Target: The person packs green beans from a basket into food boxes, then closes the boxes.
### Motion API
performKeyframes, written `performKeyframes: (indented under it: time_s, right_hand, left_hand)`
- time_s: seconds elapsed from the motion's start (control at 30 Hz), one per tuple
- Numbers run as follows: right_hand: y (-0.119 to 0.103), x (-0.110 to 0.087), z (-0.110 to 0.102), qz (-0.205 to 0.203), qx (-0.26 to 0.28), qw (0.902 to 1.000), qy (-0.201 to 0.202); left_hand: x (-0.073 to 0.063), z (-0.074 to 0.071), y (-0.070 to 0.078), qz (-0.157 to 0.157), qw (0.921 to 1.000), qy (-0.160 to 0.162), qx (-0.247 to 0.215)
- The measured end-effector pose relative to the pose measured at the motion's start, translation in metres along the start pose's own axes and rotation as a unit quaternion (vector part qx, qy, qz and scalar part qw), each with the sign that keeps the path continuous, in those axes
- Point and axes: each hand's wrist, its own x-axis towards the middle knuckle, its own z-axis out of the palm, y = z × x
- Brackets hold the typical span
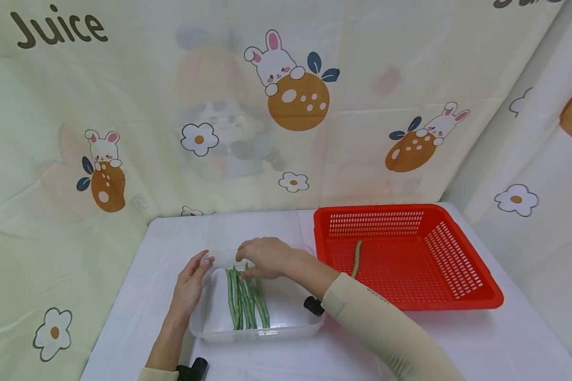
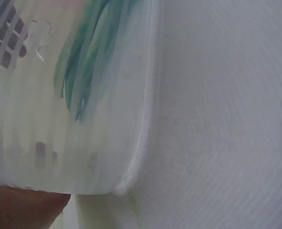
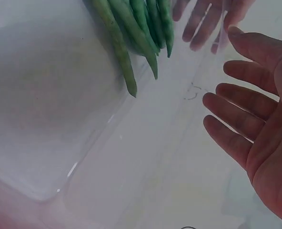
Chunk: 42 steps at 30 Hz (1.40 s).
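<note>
Several long green beans (image 1: 242,304) lie side by side in a clear plastic container (image 1: 295,331), all pointing toward the person. My left hand (image 1: 188,288) holds the container's far left side, its fingers seen through the clear wall in the right wrist view. Over the beans' far ends hovers my right hand (image 1: 267,257), its fingers spread and loosely bent in the right wrist view, with nothing held. Bean tips (image 3: 131,88) show there, apart from the fingers. Through the container wall (image 2: 117,143), the left wrist view shows blurred beans (image 2: 86,71).
To the right stands a red plastic basket (image 1: 457,296) with slotted sides, and a single green bean (image 1: 357,258) lies in it. My right forearm crosses its near left corner. A white cloth covers the table (image 1: 171,248); a printed curtain (image 1: 352,159) hangs behind.
</note>
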Motion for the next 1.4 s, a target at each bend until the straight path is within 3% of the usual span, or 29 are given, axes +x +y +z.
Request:
performKeyframes:
  time_s: [0.73, 1.4]
  right_hand:
    - [0.037, -0.030, -0.034, 0.054, 0.040, 0.9967, 0.046]
    - [0.079, -0.060, -0.036, 0.106, 0.054, 0.9901, 0.075]
  left_hand:
    - [0.001, -0.002, -0.001, 0.006, 1.0000, -0.005, 0.000]
    - [0.002, -0.001, -0.003, 0.002, 1.0000, -0.004, 0.001]
